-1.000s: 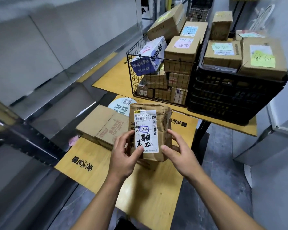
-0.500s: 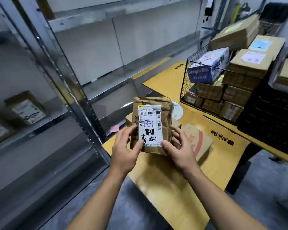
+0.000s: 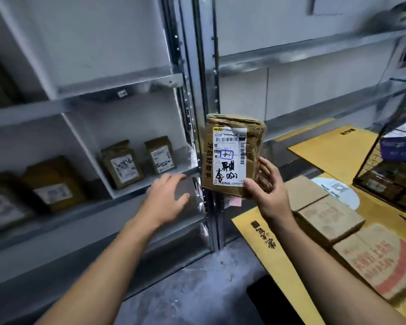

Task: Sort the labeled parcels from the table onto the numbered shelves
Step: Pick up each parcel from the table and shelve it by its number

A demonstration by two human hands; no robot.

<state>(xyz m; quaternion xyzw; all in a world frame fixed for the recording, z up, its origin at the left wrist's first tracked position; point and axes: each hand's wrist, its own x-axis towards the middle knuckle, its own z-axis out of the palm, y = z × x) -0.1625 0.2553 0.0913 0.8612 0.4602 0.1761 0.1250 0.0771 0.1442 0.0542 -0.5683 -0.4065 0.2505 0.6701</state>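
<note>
Head view. Parcel [image 3: 232, 156], frame centre, held upright in the air between shelf [image 3: 85, 206] and worktop [image 3: 256, 233]. Its white label is printed "502B" and carries a blue-boxed handwritten "4-1" and black marker script. Right hand [image 3: 267, 186] grips its lower right corner, thumb on the label. Left hand [image 3: 167, 198], fingers spread and holding nothing, is at the shelf edge; half a second before, both hands held the parcel.

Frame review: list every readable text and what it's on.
"502B P024-0", rest unclear: top of the white label on the parcel in the right hand.
"4-1": blue box on that label.
"开店好帮手": parcel's left edge.
Unreadable, blurred: marker handwriting on the label; labels on shelf parcels; table print; red print on boxes.
</note>
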